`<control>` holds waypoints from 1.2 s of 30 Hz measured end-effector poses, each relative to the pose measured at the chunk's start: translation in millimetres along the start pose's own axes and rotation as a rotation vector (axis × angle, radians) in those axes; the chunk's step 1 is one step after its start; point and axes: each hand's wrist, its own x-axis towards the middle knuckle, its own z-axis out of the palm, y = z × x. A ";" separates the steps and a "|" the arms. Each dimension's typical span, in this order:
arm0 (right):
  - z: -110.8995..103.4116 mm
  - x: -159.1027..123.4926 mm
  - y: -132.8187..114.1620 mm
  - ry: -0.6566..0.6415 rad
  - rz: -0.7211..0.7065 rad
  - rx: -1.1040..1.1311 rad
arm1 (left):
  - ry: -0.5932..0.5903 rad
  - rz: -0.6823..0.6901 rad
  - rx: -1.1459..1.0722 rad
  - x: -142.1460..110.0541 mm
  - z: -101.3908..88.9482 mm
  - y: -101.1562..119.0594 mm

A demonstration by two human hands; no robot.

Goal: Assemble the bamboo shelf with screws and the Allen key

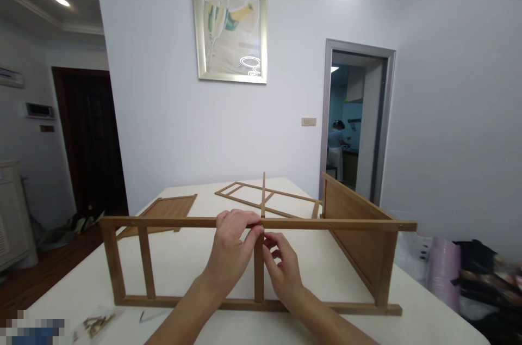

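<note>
Hiding some rail: left hand

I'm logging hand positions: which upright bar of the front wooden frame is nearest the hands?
The third upright bar from the left, between left hand and right hand; the other three stand farther away.

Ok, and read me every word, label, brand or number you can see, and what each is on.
No readable text anywhere.
Wooden frame: no lettering visible.
Wall picture: pale rings at lower right, no legible letters.
Dark wall panel: too small to read any marking.
</note>
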 end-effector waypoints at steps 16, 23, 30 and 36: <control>0.8 1.2 4.1 0.003 -0.006 -0.034 | -0.022 0.006 0.009 -1.8 5.9 -9.8; -0.3 1.3 5.7 0.005 0.030 -0.035 | -0.003 0.021 0.016 -2.1 11.8 -12.8; -0.3 0.8 5.2 0.003 0.048 -0.033 | 0.052 0.041 0.040 -4.0 15.0 -10.7; -0.3 0.1 8.1 -0.004 0.056 -0.038 | 0.065 0.078 0.045 -3.5 13.9 -7.0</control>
